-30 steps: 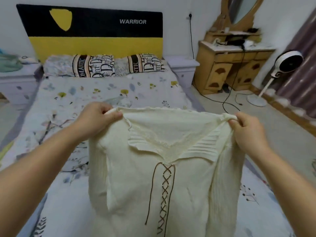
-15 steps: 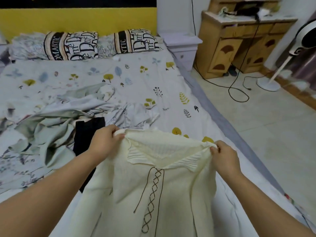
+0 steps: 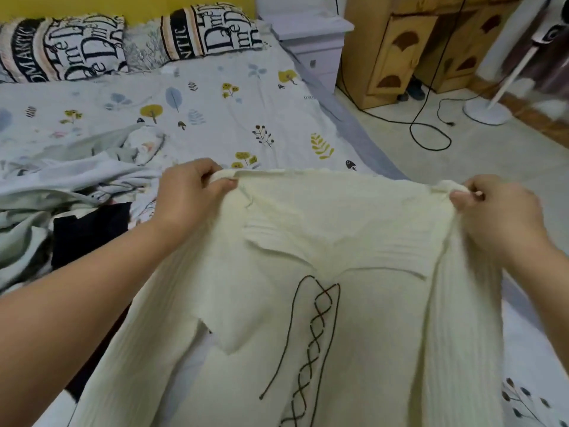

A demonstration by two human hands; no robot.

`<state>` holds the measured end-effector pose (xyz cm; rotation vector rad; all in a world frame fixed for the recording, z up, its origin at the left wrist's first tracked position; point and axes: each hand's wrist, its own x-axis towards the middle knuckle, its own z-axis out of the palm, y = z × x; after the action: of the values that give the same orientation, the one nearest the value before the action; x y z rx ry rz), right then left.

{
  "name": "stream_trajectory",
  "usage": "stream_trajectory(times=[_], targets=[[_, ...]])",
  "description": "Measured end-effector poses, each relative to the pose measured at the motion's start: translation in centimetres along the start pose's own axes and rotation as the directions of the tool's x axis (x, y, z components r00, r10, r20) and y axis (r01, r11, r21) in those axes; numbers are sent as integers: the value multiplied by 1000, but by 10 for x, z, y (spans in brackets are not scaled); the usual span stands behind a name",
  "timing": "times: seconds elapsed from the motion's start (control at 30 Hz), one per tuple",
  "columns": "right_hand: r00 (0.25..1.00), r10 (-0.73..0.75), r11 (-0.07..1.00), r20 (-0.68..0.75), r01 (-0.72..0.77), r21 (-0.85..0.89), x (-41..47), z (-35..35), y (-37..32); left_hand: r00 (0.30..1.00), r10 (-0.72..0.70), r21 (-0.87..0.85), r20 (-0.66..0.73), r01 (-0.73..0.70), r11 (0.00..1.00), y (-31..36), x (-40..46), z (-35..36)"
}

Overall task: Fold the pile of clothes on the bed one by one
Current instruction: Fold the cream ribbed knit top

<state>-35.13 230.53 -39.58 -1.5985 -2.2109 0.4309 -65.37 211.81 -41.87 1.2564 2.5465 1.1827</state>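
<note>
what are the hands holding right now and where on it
Both hold the cream knit sweater by its shoulders: the left hand pinches the left shoulder corner, the right hand the right one.

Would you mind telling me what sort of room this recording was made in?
Most likely a home bedroom: a bed with a pale floral-print sheet, two black-and-white lettered pillows against a yellow headboard, and a wooden dressing-table cabinet standing beside it.

Two lettered pillows [image 3: 129, 41] by yellow headboard [image 3: 92, 6], wood cabinet [image 3: 409, 47], blk cord [image 3: 428, 131] on floor, fan stand [image 3: 489, 109]
</note>
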Motion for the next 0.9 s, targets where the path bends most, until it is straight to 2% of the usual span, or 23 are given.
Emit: stream_trajectory(times=[0.1,0.17,0.27,0.37,0.43,0.5,0.53,0.6,0.67,0.73,0.83,0.9], targets=[[997,76,996,35,-74,-54,13,34,24,994,-19,134,110,4,991,-15,9,50],[975,163,983,154,-148,-106,8,70,48,966,-62,277,251,-10,961,-32,5,83],[896,309,937,318,-230,-261,-14,114,77,909,-46,519,415,-195,833,-50,-9,118],[860,431,878,275,-329,-348,-37,134,87,898,-23,684,439,-317,657,-52,-17,134],[868,439,878,234,-358,-319,-49,144,89,903,-22,722,428,-327,609,-53,-18,139],[887,410,896,211,-350,-273,-54,149,91,899,-30,711,436,-324,624,-56,-15,141],[898,395,906,196,-346,-242,-54,149,92,908,-14,675,419,-302,673,-59,-13,142],[914,390,911,108,-366,-189,-45,141,96,947,42,564,318,-224,795,-61,-5,140],[925,379,912,-20,-377,-163,-30,129,106,978,95,497,187,-177,849,-60,7,136],[936,347,917,-62,-352,-188,-18,124,118,982,125,500,140,-179,847,-60,20,137],[939,344,924,1,-338,-181,-16,130,121,983,117,523,141,-174,834,-58,28,147],[954,299,939,-32,-300,-169,-23,136,109,984,140,527,113,-178,831,-49,18,152]])
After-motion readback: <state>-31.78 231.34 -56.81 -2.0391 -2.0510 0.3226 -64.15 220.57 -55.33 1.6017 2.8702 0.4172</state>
